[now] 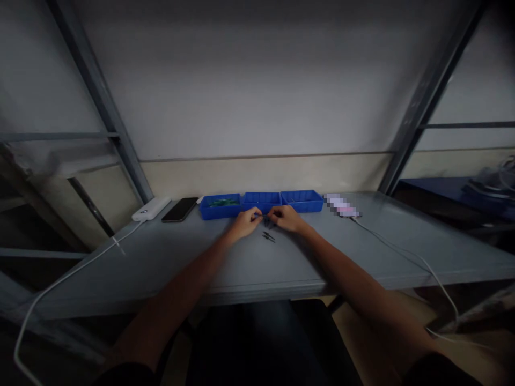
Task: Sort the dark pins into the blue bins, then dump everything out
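Note:
My left hand (246, 223) and my right hand (286, 219) face each other over the grey table, fingers closed in pinches. Between the fingertips runs a thin dark piece, held at both ends and too small to make out well. Several small dark parts (269, 236) lie on the table just below my hands. Behind my hands stand three blue bins: the left bin (220, 213) holds green pieces, the middle bin (262, 197) is partly hidden by my fingers, and the right bin (308, 206) has a few thin pieces in it.
A dark phone (180, 209) and a white power bank (152, 209) with a cable lie left of the bins. On the right a partly blurred phone (341, 206) has a white cable (396, 248) trailing over the table (181, 268). Metal posts rise at both sides.

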Motion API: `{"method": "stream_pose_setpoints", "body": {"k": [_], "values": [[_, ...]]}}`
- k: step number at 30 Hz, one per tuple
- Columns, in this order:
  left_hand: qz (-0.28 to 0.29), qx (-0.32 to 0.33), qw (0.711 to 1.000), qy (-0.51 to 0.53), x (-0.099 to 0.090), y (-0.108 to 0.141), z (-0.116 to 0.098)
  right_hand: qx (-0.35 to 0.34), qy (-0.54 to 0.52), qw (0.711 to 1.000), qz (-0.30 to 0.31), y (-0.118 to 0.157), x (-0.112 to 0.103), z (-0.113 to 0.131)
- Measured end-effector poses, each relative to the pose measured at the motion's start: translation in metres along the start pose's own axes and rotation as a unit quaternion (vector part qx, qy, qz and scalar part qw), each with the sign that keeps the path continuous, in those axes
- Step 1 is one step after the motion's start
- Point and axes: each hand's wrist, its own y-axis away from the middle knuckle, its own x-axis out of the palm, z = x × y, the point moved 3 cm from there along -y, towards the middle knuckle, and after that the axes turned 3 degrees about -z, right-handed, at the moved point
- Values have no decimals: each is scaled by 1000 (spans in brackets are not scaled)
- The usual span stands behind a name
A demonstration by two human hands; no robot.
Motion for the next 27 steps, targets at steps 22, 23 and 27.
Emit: {"method": "stream_pose_setpoints", "body": {"k": [22, 23, 27], "values": [[-9, 25, 1000, -12, -1, 2, -2, -6, 2, 1000, 2, 1, -2, 3], [-10, 27, 999, -16, -1, 2, -3, -5, 3, 1000, 1, 1, -3, 3], [-10, 35, 999, -38, -1, 3, -4, -3, 3, 1000, -3, 1, -2, 2]]}}
